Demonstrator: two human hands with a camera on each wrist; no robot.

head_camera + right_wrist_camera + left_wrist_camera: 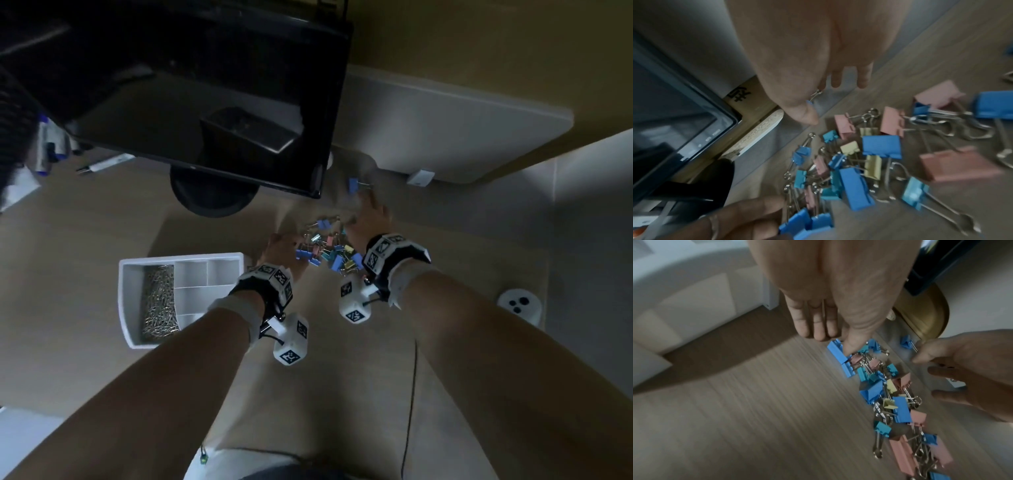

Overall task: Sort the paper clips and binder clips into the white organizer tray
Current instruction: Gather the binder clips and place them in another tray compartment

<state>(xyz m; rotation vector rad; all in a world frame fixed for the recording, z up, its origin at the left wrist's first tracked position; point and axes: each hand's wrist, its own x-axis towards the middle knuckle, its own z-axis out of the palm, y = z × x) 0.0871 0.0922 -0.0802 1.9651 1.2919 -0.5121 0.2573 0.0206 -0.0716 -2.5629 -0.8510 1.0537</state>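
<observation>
Wood-grain desk (342, 394) fills the scene, with a dark monitor (212, 96) on its round stand at the far side. Nearer, on the left, sits the white organizer tray (130, 308); its long left compartment holds a heap of silver paper clips (159, 305), and its smaller compartments look bare. To the right of the tray lies a loose pile of binder clips (325, 250) in blue, pink, yellow and teal, on the desk between two hands. The left hand (279, 248) rests at the pile's left edge, fingers straight and close together, thumb tip touching a blue clip. The right hand (371, 219) is on the pile's far right side, fingers spread and loosely bent; whether it holds anything is unclear. One blue binder clip (354, 185) lies apart, just beyond it.
</observation>
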